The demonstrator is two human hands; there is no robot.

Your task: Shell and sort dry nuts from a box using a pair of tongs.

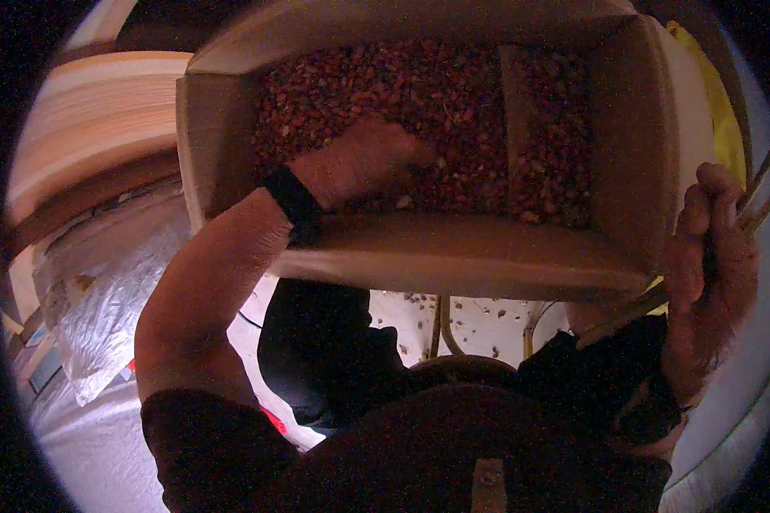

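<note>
A large open cardboard box [218,115] holds many small reddish-brown pieces [359,83], which could be nuts or dried fruit; the dim light leaves the kind unclear. A cardboard strip [513,128] crosses them near the box's right end. Reaching over the near left corner, my left hand [372,157] rests on the pieces, below a black wristband [293,202]. Its fingertips are hidden or dark, so what it holds is unclear. Outside the right wall, my right hand [712,256] is upright, fingers extended against or close beside the box, with nothing visible in it.
Crumpled clear plastic [102,333] lies at the left, below a light wooden surface [102,115]. Yellow material [722,109] shows behind the box's right side. Below the box, a pale surface with dark spots [481,320] and thin chair-like legs [446,327] are visible.
</note>
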